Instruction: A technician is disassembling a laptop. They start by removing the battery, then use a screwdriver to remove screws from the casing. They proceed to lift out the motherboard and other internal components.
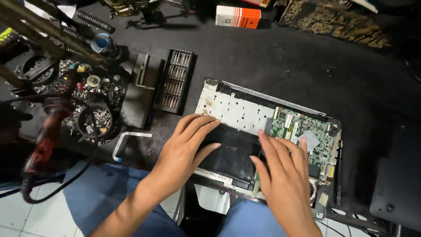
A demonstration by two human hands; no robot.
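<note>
Both hands [228, 153] flat, fingers spread, gripping nothing — on black battery [232, 151] of opened laptop [237, 109], long axis left-to-right.

— What do we have opened up here?
— We see an opened grey laptop chassis [232, 109], tilted, green circuit board [302, 127] at three o'clock, flat black battery pack [234, 151] at six.
</note>
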